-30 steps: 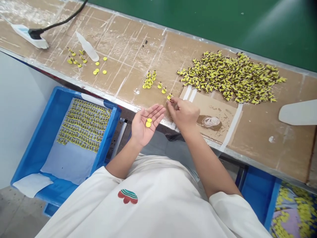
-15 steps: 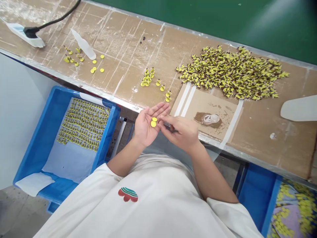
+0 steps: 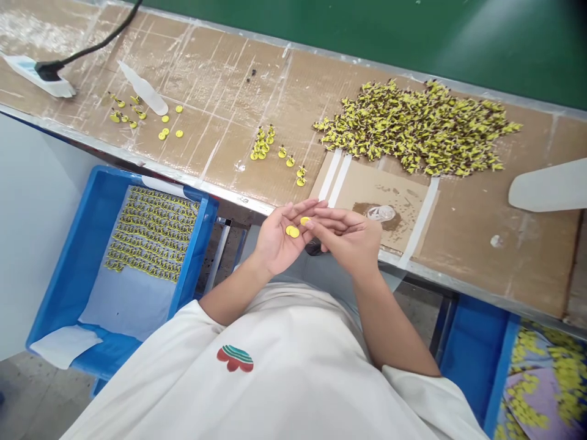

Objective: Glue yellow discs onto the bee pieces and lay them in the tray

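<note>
Palm up over the table's front edge, my left hand (image 3: 279,241) holds two overlapping yellow discs (image 3: 293,231) on its cupped palm, fingers extended. My right hand (image 3: 348,235) meets it from the right, with thumb and fingers closed on another yellow disc (image 3: 305,220) above the left fingers. Beyond the hands stand a few small yellow-and-dark figures on round yellow bases (image 3: 300,176). A tight cluster of similar figures (image 3: 261,144) is farther left. To the right of these lies a large heap of yellow-and-dark figure pieces (image 3: 413,128).
A shallow clear dish (image 3: 381,213) sits on a wet patch of taped cardboard (image 3: 358,183). Loose discs (image 3: 179,133), a white bottle (image 3: 143,87) and a power strip (image 3: 39,76) lie left. A blue crate (image 3: 59,275) holds rows of figures; another bottle (image 3: 550,186) lies right.
My right hand has turned and its fingers have extended over my left fingers, with a yellow disc now showing at its thumb. The view has shifted slightly right.
</note>
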The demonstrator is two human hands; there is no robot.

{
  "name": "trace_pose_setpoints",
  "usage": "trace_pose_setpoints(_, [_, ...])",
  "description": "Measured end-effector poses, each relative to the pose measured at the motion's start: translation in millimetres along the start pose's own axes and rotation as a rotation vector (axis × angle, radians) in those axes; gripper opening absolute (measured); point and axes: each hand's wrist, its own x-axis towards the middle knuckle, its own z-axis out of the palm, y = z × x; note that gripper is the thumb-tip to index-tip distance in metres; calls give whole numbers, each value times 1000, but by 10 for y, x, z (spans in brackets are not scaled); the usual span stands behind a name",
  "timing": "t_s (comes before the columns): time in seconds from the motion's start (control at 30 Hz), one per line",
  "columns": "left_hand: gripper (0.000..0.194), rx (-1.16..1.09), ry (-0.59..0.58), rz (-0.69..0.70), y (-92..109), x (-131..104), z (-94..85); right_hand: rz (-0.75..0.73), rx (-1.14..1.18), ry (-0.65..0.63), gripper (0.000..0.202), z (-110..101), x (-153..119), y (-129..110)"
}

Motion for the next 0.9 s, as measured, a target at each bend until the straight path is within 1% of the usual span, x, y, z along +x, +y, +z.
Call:
trace_pose_setpoints(0.07, [28,39,14,11,-15,-8,-33,164,184,29,33,-33,-28,-47])
trace_pose_setpoints(0.17, [25,137,-30,14,-60,-48,-84,294,375,54,34,-95,-61,-89])
trace_pose_setpoints(0.23, [29,211,-62,43,-117,-78,-113,359,457,62,36,-118,-88,-92])
trace_pose_setpoints(0.33, [32,295,-55,118,-228,-95,-134,456,544,42,37,-97,-145,-64])
trace_pose_setpoints(0.4, [30,302,-35,169,-293,-84,-127,508,593,17,37,-54,-192,-37])
trace_pose_setpoints(0.47, [29,271,-9,190,-330,-63,-106,518,588,8,39,-19,-241,-30])
trace_pose_setpoints(0.53, [30,225,14,177,-331,-39,-83,466,498,31,43,-29,-279,-58])
trace_pose_setpoints(0.57, [31,198,25,166,-319,-29,-74,411,414,48,44,-62,-286,-86])
trace_pose_setpoints(0.6, [32,171,38,157,-301,-19,-69,335,308,77,44,-119,-277,-118])
trace_pose_setpoints(0.63, [33,143,51,150,-278,-10,-68,235,187,138,41,-200,-248,-151])
trace_pose_setpoints(0.67, [32,120,66,144,-252,-3,-70,116,53,226,37,-307,-195,-178])
trace_pose_setpoints(0.7, [31,102,78,140,-226,4,-75,-9,-90,340,32,-436,-116,-196])
trace_pose_setpoints(0.73, [30,91,85,138,-202,10,-81,-141,-229,502,27,-582,-11,-200])
trace_pose_setpoints(0.77, [29,87,89,136,-181,15,-87,-228,-365,604,27,-739,116,-188])
trace_pose_setpoints(0.8, [28,86,92,135,-165,19,-93,-263,-492,653,28,-897,258,-163])
trace_pose_setpoints(0.83, [26,88,94,136,-154,24,-96,-245,-600,641,29,-1046,407,-125])
trace_pose_setpoints(0.87, [25,90,99,135,-148,28,-97,-195,-695,600,29,-1177,552,-79])
trace_pose_setpoints(0.9, [23,92,107,133,-146,32,-96,-150,-772,589,30,-1286,687,-30])
